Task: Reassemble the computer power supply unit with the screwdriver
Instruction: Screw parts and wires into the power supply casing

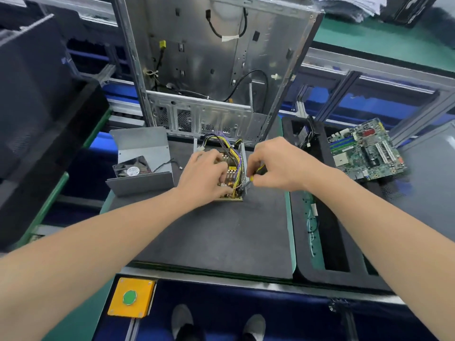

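Observation:
The open power supply unit (232,168) lies on the dark foam mat (221,230), its board, coils and yellow and purple wires exposed. My left hand (204,175) rests on top of its components with fingers curled over them. My right hand (278,163) grips a screwdriver (251,179) with a yellow and black handle, its tip angled down at the unit's near right corner. The grey metal cover (140,143) with its black fan (131,168) stands to the left of the unit, apart from it.
An empty metal computer case (211,57) stands upright behind the mat. A green motherboard (366,148) lies on a black foam tray (305,267) at the right. A yellow box with a green button (130,297) sits at the bench's front edge. Dark panels stand at the left.

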Action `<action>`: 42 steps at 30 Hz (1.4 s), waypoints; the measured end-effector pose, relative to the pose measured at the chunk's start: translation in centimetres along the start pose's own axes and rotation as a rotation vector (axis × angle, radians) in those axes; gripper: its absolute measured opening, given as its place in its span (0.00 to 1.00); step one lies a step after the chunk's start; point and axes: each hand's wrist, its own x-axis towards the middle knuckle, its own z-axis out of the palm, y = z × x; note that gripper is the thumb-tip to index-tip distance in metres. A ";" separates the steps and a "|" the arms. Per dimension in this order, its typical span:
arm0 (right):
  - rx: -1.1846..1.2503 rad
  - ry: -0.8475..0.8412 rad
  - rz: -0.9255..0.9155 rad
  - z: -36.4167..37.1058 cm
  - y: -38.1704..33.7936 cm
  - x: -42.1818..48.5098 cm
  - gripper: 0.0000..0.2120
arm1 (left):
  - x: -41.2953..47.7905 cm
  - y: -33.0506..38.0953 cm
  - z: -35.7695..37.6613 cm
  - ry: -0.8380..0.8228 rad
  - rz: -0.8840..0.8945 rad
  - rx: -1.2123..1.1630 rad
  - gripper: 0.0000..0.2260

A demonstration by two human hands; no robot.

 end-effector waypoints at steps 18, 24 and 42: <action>-0.120 -0.121 -0.011 1.4 -0.2 2.3 0.04 | 2.8 -0.4 0.7 -0.160 0.117 0.166 0.39; -0.129 -0.136 -0.013 2.1 -0.1 2.3 0.05 | 3.1 -0.2 0.5 -0.132 0.055 0.018 0.33; -0.239 -0.219 -0.039 2.6 -0.5 2.7 0.09 | 3.1 -0.2 0.0 -0.169 0.037 -0.082 0.23</action>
